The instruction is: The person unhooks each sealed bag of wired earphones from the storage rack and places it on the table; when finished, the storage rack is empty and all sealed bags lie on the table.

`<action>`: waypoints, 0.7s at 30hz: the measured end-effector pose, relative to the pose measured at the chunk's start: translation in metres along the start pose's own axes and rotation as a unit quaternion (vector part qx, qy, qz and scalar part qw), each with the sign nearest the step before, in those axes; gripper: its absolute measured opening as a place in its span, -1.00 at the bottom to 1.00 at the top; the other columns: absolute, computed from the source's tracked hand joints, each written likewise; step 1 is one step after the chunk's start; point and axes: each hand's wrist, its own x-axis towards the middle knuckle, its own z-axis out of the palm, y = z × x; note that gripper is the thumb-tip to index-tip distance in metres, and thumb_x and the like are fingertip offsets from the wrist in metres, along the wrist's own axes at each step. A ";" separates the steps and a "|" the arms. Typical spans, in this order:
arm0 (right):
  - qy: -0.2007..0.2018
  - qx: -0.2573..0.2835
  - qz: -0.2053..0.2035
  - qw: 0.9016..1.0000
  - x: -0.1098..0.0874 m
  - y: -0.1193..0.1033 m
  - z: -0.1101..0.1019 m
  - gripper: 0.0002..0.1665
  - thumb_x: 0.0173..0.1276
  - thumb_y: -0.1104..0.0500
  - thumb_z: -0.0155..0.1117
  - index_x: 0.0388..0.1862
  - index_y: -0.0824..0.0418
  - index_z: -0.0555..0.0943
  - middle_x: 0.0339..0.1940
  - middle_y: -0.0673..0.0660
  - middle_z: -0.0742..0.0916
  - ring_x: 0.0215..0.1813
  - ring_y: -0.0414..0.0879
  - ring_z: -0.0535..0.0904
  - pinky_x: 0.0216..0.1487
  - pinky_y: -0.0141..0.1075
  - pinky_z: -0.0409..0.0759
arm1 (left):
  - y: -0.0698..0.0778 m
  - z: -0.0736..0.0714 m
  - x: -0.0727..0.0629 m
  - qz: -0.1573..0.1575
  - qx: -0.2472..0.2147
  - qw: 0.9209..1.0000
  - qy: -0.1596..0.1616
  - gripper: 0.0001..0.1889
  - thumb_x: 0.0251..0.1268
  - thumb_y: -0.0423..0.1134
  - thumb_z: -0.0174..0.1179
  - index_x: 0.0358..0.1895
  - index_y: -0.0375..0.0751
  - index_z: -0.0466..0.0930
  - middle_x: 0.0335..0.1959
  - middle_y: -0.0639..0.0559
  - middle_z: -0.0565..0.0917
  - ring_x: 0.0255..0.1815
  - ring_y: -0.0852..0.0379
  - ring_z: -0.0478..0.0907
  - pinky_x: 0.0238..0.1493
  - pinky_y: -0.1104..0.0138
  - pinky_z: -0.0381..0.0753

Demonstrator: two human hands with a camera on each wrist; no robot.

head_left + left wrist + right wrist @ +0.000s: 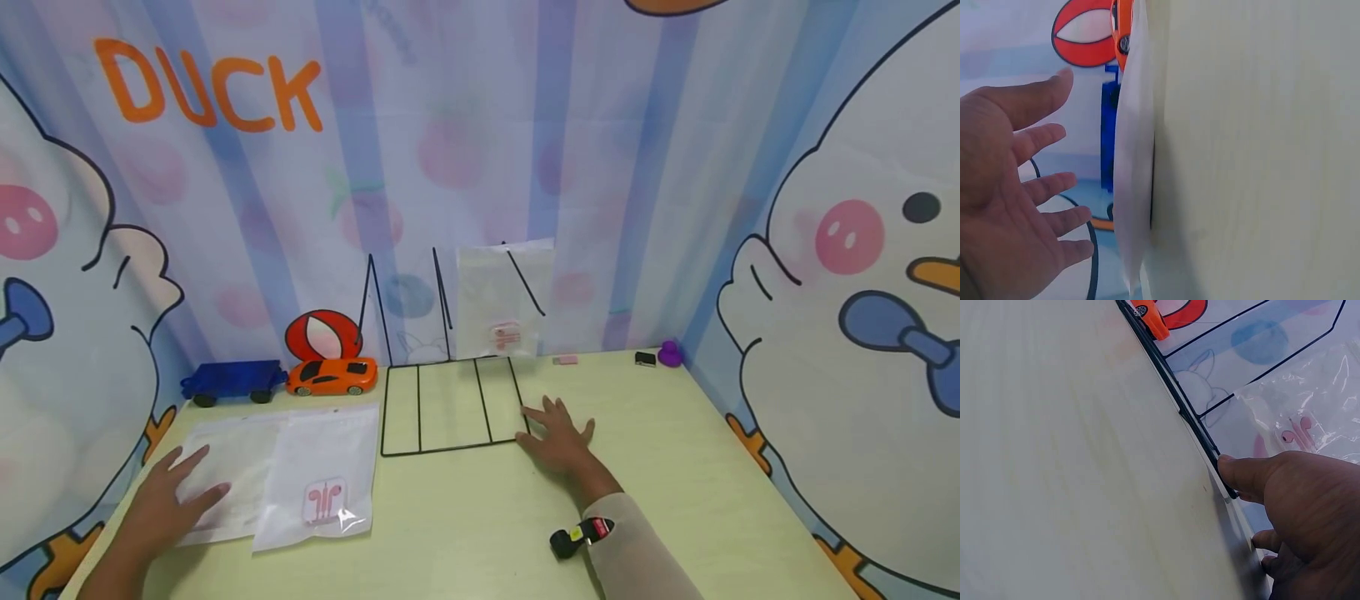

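My left hand (161, 504) hovers with spread fingers over the left edge of two white zip bags. The front bag (300, 467) has a pink earphone picture and overlaps the plainer bag (232, 467) behind it. In the left wrist view, the left palm (1004, 200) is bare and apart from the bag's edge (1135, 150). My right hand (558, 442) is at the right front corner of a black wire rack (450, 448), its thumb (1244, 475) against the corner and its fingers spread. Another earphone bag (495, 292) stands upright in the rack's right side.
Along the back wall stand a blue toy trailer (236, 381), an orange toy car (332, 377), a small pink item (566, 360), a small black item (645, 358) and a purple knob-like item (670, 354). A printed curtain (465, 125) encloses the table's back and sides.
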 end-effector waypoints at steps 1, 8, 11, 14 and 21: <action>0.000 -0.001 0.000 1.000 0.000 0.000 0.000 -0.33 0.61 -0.16 0.28 0.63 -0.06 0.53 0.83 0.27 0.24 0.88 0.31 -0.08 0.61 0.65 -0.49 | 0.004 0.002 0.002 0.001 0.001 1.000 0.001 0.05 0.54 0.26 0.26 0.70 -0.45 0.02 0.63 -0.79 -0.14 0.59 -0.85 -0.13 0.51 -0.65 0.01; 0.000 -0.004 0.001 1.000 0.000 -0.002 -0.002 -0.32 0.61 -0.16 0.27 0.63 -0.06 0.52 0.84 0.27 0.23 0.88 0.31 -0.09 0.61 0.65 -0.50 | 0.039 0.018 0.009 0.032 0.036 0.999 0.022 0.04 0.55 0.32 0.21 0.71 -0.43 0.07 0.66 -0.72 -0.02 0.60 -0.87 -0.12 0.51 -0.68 -0.04; 0.001 -0.004 0.003 1.000 -0.001 -0.002 -0.002 -0.32 0.62 -0.16 0.27 0.64 -0.06 0.52 0.84 0.27 0.22 0.88 0.31 -0.10 0.61 0.64 -0.51 | 0.062 0.025 0.011 0.037 0.030 0.999 0.016 0.05 0.54 0.31 0.23 0.72 -0.42 0.06 0.69 -0.68 -0.02 0.63 -0.83 -0.13 0.54 -0.66 -0.07; -0.001 -0.001 0.001 1.000 -0.002 -0.003 -0.002 -0.32 0.62 -0.16 0.27 0.64 -0.06 0.52 0.84 0.27 0.22 0.88 0.31 -0.10 0.60 0.64 -0.52 | 0.084 0.033 0.014 0.025 0.016 1.000 0.005 0.06 0.50 0.28 0.27 0.74 -0.39 0.05 0.72 -0.64 -0.04 0.67 -0.77 -0.13 0.59 -0.59 -0.06; -0.001 -0.002 -0.001 1.000 -0.004 -0.004 -0.002 -0.32 0.62 -0.17 0.26 0.64 -0.05 0.52 0.84 0.29 0.22 0.88 0.32 -0.09 0.60 0.65 -0.52 | 0.127 0.047 0.019 0.035 -0.002 0.999 -0.004 0.01 0.49 0.18 0.33 0.74 -0.34 0.10 0.74 -0.60 -0.02 0.71 -0.65 -0.02 0.62 -0.50 0.07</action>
